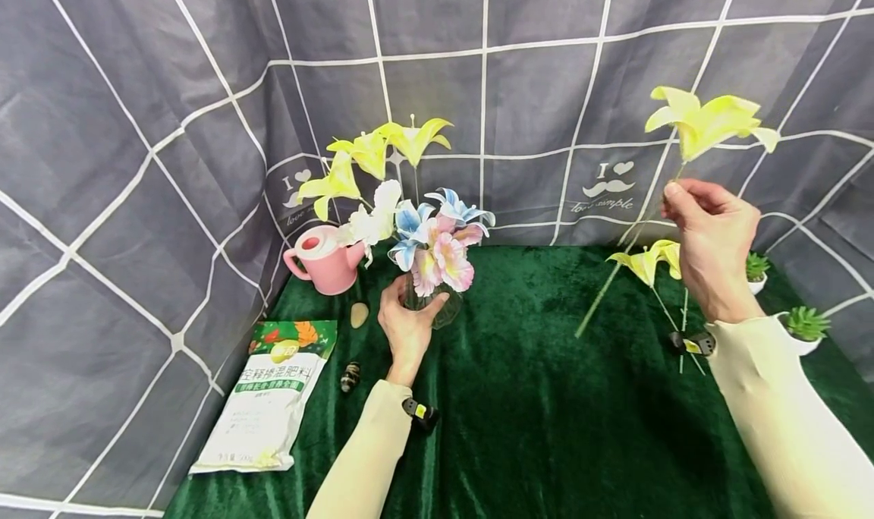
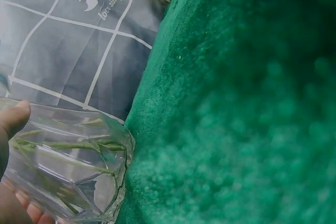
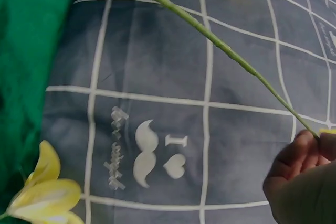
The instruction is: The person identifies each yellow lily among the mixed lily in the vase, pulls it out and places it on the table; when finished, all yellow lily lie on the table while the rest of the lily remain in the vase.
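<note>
My left hand (image 1: 408, 323) grips a clear glass vase (image 2: 79, 166) standing on the green cloth, thumb and fingers around its side. Green stems show through the glass. Out of the vase rise yellow lilies (image 1: 369, 153), white flowers (image 1: 372, 219), blue flowers (image 1: 413, 227) and pink flowers (image 1: 447, 257). Up at the right, my right hand (image 1: 717, 238) pinches a single yellow lily (image 1: 706, 124) just under its bloom. Its long green stem (image 3: 210, 35) slants down toward the lower left in the head view, the end above the cloth.
More yellow lilies (image 1: 642, 265) lie at the right, partly behind my right hand. Small potted succulents (image 1: 808, 325) stand beyond. A pink watering can (image 1: 328, 261), a pale stone (image 1: 359, 314), a striped shell (image 1: 350, 377) and a fertilizer bag (image 1: 262, 405) sit at the left. Grey checked curtain (image 1: 532, 102) surrounds the table.
</note>
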Demonstrator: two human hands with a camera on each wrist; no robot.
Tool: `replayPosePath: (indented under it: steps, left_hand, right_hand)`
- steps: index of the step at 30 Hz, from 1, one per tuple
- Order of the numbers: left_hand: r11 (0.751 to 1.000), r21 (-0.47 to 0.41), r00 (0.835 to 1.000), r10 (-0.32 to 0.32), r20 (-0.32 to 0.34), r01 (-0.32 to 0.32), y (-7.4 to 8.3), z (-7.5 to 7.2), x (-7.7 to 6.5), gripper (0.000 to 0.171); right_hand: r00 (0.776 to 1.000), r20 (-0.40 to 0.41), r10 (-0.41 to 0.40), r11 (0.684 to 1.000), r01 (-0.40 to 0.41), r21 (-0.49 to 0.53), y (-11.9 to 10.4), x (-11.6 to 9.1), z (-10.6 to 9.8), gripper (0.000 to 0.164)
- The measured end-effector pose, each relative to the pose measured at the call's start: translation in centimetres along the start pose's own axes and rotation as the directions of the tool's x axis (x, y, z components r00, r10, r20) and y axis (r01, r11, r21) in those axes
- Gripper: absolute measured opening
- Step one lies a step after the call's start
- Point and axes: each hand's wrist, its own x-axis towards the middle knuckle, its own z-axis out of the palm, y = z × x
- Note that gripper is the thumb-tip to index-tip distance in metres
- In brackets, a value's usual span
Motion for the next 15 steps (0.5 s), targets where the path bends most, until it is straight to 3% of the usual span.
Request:
replayPosePath:
  steps: [3,6,9,15]
  left_hand:
    - [1.0,0.0,1.0,0.001,0.0,-0.001,0.0,0.0,0.0,0.07]
    - [1.0,-0.006,1.0,-0.004,0.002,0.004,0.1,0.0,0.0,0.069]
    - [1.0,-0.004,1.0,-0.009,0.004,0.009,0.1,-0.1,0.0,0.07]
    - [1.0,-0.008,1.0,-0.02,0.008,0.02,0.1,-0.1,-0.1,0.071]
  right_hand:
    - [0.995,0.053,0.083,0.984,-0.073,-0.16,0.1,-0.2,-1.2,0.011]
    - [0.981,0.121,0.154,0.943,-0.11,-0.315,0.7,-0.4,-2.2,0.004]
    - [0.961,0.165,0.223,0.882,-0.127,-0.453,1.8,-0.6,-3.1,0.004]
    - [0.932,0.17,0.321,0.711,-0.119,-0.693,4.7,-0.8,-4.9,0.007]
